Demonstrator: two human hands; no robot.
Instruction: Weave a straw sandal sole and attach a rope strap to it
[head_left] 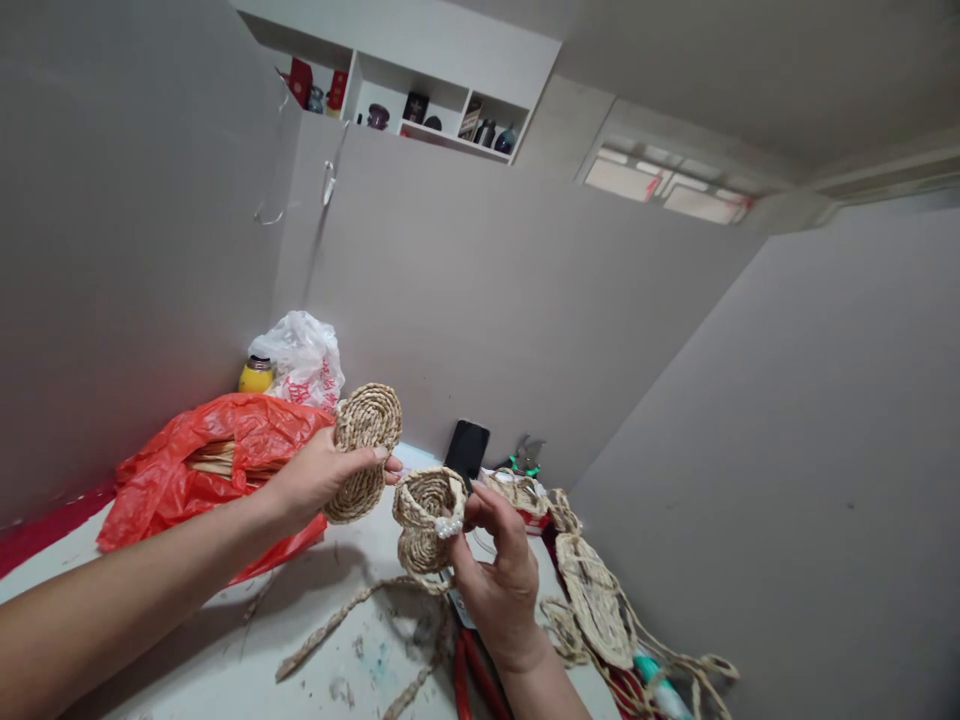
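My left hand [319, 475] grips a flat woven straw sole [371, 418], its coiled braid narrowing at the waist. The thumb lies across its face. Just to the right, my right hand [501, 570] pinches the edge of a small woven straw slipper [426, 500]. White beads [449, 526] cluster on the slipper's strap near my fingers. The sole and the slipper are held side by side above the table. From beneath the slipper a braided straw cord [337, 622] runs down to the left; where it begins is hard to make out.
A red plastic bag [161, 480] with straw inside lies at left, a white bag [300, 350] and yellow jar [256, 375] behind it. At the back are a phone [466, 448] and pliers [527, 455]. Woven straw pieces [596, 600] lie right; red handles [476, 670] are in front.
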